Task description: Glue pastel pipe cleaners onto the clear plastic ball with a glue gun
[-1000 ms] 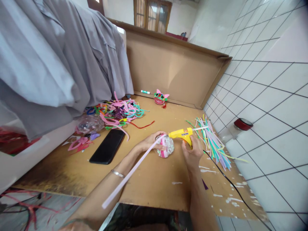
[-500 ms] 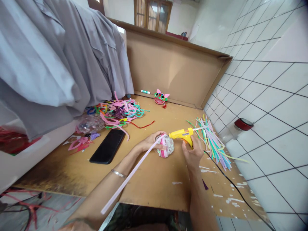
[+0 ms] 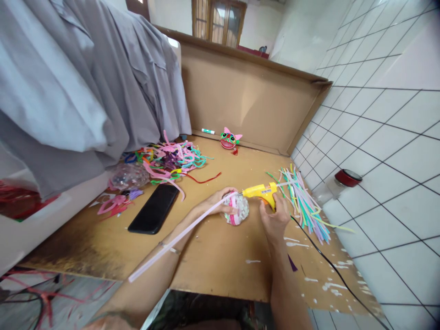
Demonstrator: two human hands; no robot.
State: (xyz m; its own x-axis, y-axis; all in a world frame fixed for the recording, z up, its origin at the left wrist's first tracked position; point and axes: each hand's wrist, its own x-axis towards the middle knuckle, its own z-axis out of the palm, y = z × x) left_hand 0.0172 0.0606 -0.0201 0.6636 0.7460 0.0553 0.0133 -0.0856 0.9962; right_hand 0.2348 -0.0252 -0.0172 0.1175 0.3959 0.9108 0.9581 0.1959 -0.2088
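My left hand (image 3: 220,200) is closed around a rounded, whitish, crinkled ball (image 3: 242,208) with pink strips across its side. A long pale pink pipe cleaner (image 3: 182,234) runs from the top of the ball down over my left forearm, its far end loose. In my right hand (image 3: 277,215) is a yellow hot glue gun (image 3: 259,191), held by its handle with a finger near the orange trigger. The gun's nozzle points left and meets the ball's upper edge, by the pipe cleaner. A clear glue stick sticks out at the back of the gun.
Loose pipe cleaners (image 3: 305,206) lie at right, beside a red-lidded jar (image 3: 343,181). A black phone (image 3: 153,209) and a tangled colourful heap (image 3: 175,158) are at left. A small animal-face ornament (image 3: 229,140) and a glue-stick tube (image 3: 208,131) sit near the cardboard panel (image 3: 247,87).
The loose end of the pink pipe cleaner has swung left and up across my forearm. Both hands, the ball and the glue gun have barely moved.
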